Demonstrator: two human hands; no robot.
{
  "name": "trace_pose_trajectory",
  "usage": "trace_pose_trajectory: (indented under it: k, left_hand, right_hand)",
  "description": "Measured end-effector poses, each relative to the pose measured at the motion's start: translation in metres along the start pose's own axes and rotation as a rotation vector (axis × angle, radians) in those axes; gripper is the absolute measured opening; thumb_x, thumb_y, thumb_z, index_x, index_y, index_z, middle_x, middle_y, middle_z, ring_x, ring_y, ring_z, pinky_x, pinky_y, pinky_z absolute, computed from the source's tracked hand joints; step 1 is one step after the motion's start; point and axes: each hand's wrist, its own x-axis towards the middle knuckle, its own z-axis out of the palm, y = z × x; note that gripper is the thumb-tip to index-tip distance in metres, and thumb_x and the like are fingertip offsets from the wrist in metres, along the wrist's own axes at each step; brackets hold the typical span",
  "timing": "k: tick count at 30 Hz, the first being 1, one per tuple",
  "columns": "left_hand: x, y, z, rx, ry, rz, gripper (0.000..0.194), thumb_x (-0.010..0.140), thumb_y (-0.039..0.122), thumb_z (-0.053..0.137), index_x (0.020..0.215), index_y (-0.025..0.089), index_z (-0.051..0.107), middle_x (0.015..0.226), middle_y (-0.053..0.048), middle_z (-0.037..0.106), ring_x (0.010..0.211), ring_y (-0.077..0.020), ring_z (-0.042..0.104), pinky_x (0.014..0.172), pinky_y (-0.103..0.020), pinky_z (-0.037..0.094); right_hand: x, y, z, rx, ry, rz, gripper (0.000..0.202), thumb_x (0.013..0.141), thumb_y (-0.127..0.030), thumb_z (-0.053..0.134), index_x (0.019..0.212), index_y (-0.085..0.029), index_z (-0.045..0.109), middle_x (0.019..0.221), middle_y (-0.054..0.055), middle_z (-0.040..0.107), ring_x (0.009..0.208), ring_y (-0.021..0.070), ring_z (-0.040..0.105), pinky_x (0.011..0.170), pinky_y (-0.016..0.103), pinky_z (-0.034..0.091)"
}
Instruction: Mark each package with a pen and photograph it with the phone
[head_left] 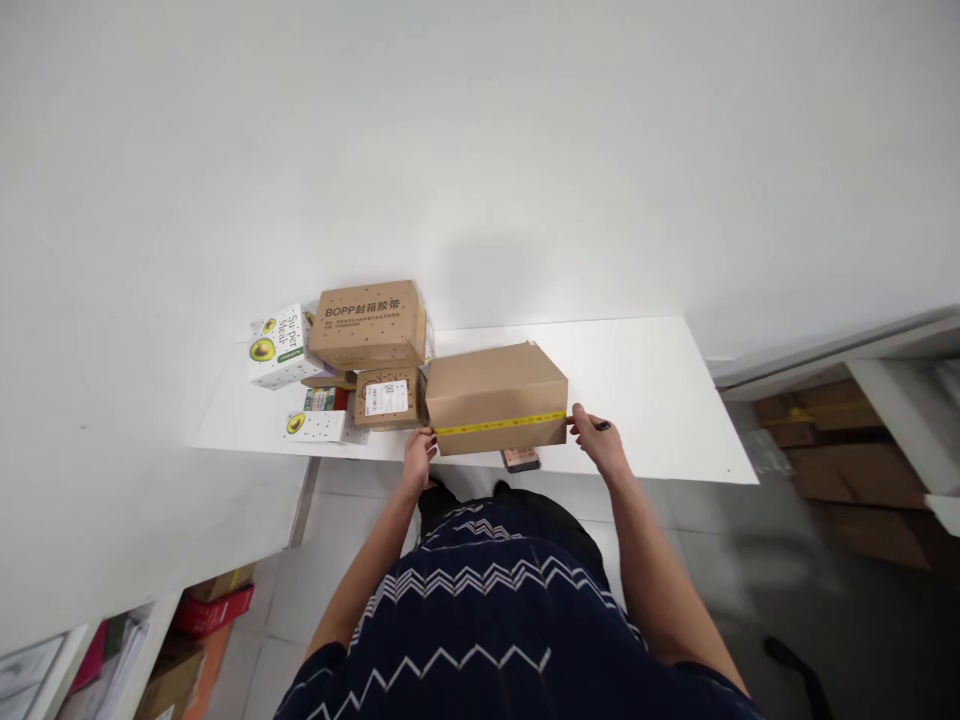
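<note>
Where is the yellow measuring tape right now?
In the head view, the yellow measuring tape stretches across the front of the plain cardboard box at the table's near edge, held between the left hand and right hand.

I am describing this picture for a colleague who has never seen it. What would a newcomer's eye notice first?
First comes the plain cardboard box at the near edge of the white table, with a yellow measuring tape stretched along its near side. The left hand holds the tape at the box's left corner and the right hand at the right corner. Next is the pile of smaller boxes to the left, topped by a brown carton printed BOPP.
</note>
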Motion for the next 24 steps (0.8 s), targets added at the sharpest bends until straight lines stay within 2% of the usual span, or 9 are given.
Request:
trace_pose_trajectory:
  k: [2, 5, 9, 13, 16, 18, 21, 24]
  left_hand:
    - [-0.001, -0.001, -0.002, -0.022, -0.014, -0.068, 0.051, 0.080, 0.064, 0.053, 0.103, 0.019, 0.063, 0.094, -0.008, 0.070, 0.075, -0.0167, 0.066, 0.069, -0.029, 0.049]
    - [-0.002, 0.004, -0.003, 0.007, -0.059, -0.156, 0.075, 0.080, 0.081, 0.040, 0.123, 0.022, 0.060, 0.090, -0.007, 0.070, 0.068, -0.0162, 0.064, 0.063, -0.027, 0.045]
    - [-0.001, 0.017, -0.003, 0.159, -0.159, -0.272, 0.084, 0.076, 0.088, 0.037, 0.115, 0.019, 0.065, 0.097, -0.010, 0.069, 0.069, -0.0179, 0.062, 0.063, -0.029, 0.046]
    - [-0.002, 0.024, -0.002, 0.115, -0.274, -0.270, 0.073, 0.074, 0.079, 0.054, 0.111, 0.018, 0.067, 0.105, -0.012, 0.067, 0.074, -0.0184, 0.063, 0.064, -0.029, 0.047]
    - [-0.007, 0.028, -0.005, -0.003, -0.369, -0.192, 0.060, 0.074, 0.063, 0.067, 0.117, 0.022, 0.065, 0.114, -0.010, 0.067, 0.083, -0.0183, 0.065, 0.071, -0.029, 0.050]
    - [-0.010, 0.031, -0.007, -0.067, -0.412, -0.111, 0.057, 0.071, 0.049, 0.074, 0.122, 0.024, 0.063, 0.122, -0.008, 0.066, 0.097, -0.0205, 0.065, 0.079, -0.030, 0.052]
    - [-0.011, 0.032, -0.010, -0.126, -0.425, 0.023, 0.061, 0.067, 0.035, 0.078, 0.125, 0.025, 0.062, 0.134, -0.007, 0.063, 0.118, -0.0243, 0.060, 0.092, -0.033, 0.050]
    - [-0.007, 0.025, -0.011, -0.116, -0.397, 0.152, 0.064, 0.064, 0.030, 0.078, 0.126, 0.024, 0.063, 0.135, -0.008, 0.063, 0.121, -0.0261, 0.059, 0.100, -0.038, 0.047]
  right_hand:
    - [0.001, 0.005, 0.001, 0.076, -0.002, 0.020, 0.058, 0.083, -0.066, 0.048, 0.083, -0.014, 0.073, 0.076, 0.009, 0.069, 0.055, 0.0145, 0.056, 0.051, 0.027, 0.045]
    - [0.001, 0.010, 0.002, 0.130, -0.013, 0.048, 0.057, 0.084, -0.065, 0.050, 0.083, -0.013, 0.072, 0.080, 0.011, 0.071, 0.055, 0.0138, 0.058, 0.050, 0.027, 0.048]
    - [0.004, 0.011, 0.000, 0.109, -0.044, 0.032, 0.055, 0.085, -0.066, 0.049, 0.078, -0.015, 0.068, 0.079, 0.011, 0.072, 0.055, 0.0139, 0.059, 0.052, 0.027, 0.050]
    - [0.009, 0.011, -0.006, 0.028, -0.076, 0.003, 0.055, 0.081, -0.070, 0.053, 0.073, -0.017, 0.065, 0.076, 0.010, 0.070, 0.056, 0.0149, 0.060, 0.053, 0.027, 0.051]
    - [0.010, 0.012, -0.014, 0.052, -0.129, -0.007, 0.055, 0.080, -0.071, 0.054, 0.075, -0.017, 0.066, 0.076, 0.008, 0.069, 0.062, 0.0166, 0.062, 0.056, 0.027, 0.052]
    - [0.010, 0.013, -0.017, 0.082, -0.164, -0.031, 0.057, 0.081, -0.072, 0.051, 0.075, -0.017, 0.066, 0.072, 0.007, 0.066, 0.063, 0.0163, 0.061, 0.056, 0.025, 0.050]
    - [0.008, 0.012, -0.015, 0.155, -0.215, -0.062, 0.059, 0.080, -0.073, 0.050, 0.074, -0.016, 0.065, 0.068, 0.005, 0.063, 0.061, 0.0148, 0.057, 0.054, 0.025, 0.047]
    - [0.006, 0.008, -0.004, 0.206, -0.226, -0.068, 0.054, 0.076, -0.069, 0.056, 0.072, -0.016, 0.064, 0.066, 0.003, 0.062, 0.059, 0.0139, 0.053, 0.054, 0.026, 0.045]
